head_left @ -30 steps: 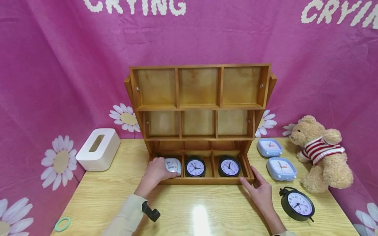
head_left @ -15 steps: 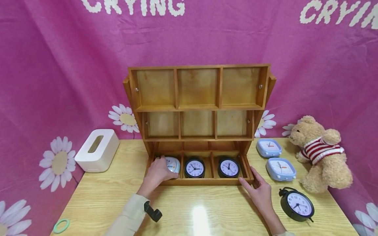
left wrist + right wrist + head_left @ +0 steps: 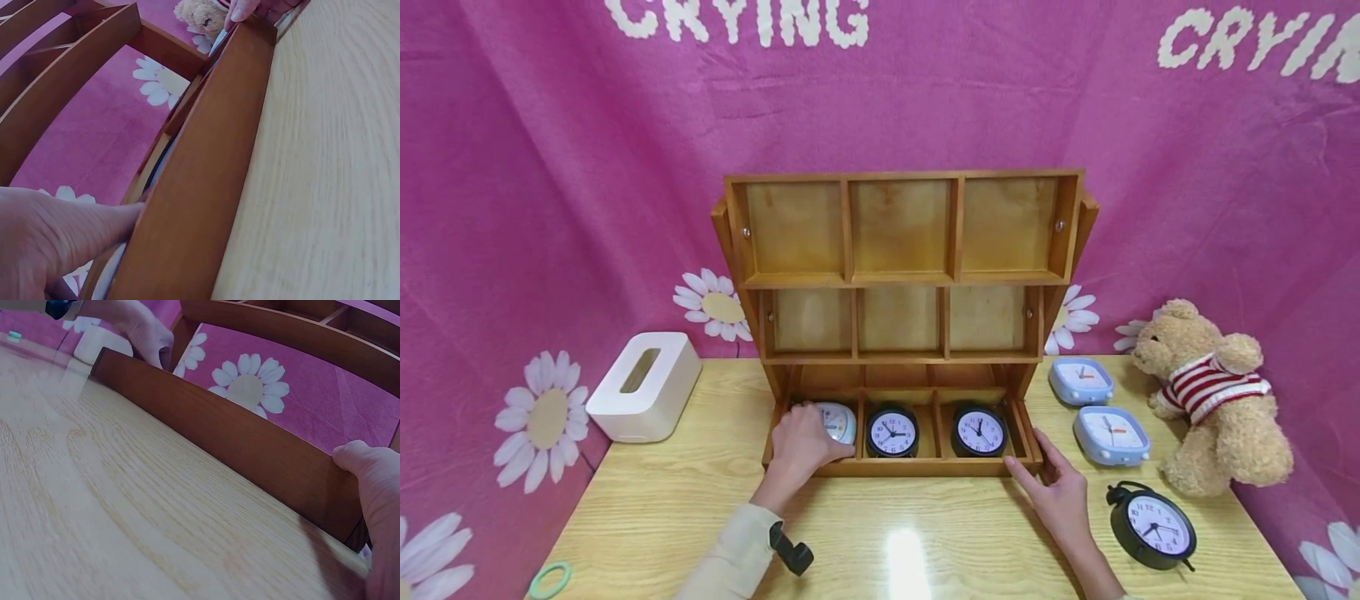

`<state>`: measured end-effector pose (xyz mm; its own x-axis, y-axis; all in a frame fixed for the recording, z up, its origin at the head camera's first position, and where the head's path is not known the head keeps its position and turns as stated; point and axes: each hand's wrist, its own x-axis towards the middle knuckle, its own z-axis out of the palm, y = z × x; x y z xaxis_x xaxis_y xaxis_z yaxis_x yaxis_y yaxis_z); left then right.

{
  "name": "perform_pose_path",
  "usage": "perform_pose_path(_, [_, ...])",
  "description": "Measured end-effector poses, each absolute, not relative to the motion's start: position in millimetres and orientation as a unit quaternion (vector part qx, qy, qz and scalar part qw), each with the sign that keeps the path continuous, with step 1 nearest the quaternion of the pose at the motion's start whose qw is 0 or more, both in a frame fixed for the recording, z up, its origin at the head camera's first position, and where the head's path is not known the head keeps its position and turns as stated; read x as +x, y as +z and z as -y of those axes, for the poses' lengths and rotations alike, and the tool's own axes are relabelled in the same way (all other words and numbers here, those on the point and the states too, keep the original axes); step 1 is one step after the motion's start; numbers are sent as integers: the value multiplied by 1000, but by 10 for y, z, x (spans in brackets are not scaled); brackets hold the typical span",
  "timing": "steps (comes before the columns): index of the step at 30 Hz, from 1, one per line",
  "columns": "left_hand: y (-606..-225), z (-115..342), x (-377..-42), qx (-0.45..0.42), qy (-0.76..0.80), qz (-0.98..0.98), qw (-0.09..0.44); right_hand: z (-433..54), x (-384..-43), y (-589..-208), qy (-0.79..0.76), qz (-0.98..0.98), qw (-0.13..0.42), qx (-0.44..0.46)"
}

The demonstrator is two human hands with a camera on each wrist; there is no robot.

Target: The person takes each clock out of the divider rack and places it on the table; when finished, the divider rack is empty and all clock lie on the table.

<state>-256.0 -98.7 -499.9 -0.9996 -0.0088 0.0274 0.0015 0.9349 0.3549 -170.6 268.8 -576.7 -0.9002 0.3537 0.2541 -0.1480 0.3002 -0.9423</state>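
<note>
My left hand (image 3: 801, 439) grips a light blue clock (image 3: 837, 422) in the bottom row's left compartment, covering much of it. In the left wrist view, its thumb lies just inside the front board. Two round black clocks stand in the same row, a middle one (image 3: 892, 432) and a right one (image 3: 979, 431). My right hand (image 3: 1056, 493) holds the right front corner of the wooden shelf (image 3: 910, 469), thumb at the front rim and fingers along the side. The right wrist view shows that thumb on the board's top edge.
Right of the shelf lie two blue clocks, one behind (image 3: 1081, 381) and one in front (image 3: 1112, 436), and a black alarm clock (image 3: 1153, 528). A teddy bear (image 3: 1217, 408) sits beyond them. At left are a white tissue box (image 3: 644, 387) and a green ring (image 3: 550, 581).
The light blue clock has turned and tipped slightly in its compartment under my left hand, hiding more of its face. My right hand keeps its place at the shelf corner.
</note>
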Motion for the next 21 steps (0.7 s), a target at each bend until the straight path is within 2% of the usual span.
perform_pose_path(21, [-5011,1050,-2534,-46,-144,980,126,-2683,-1721,-5761,592,774,217,-61])
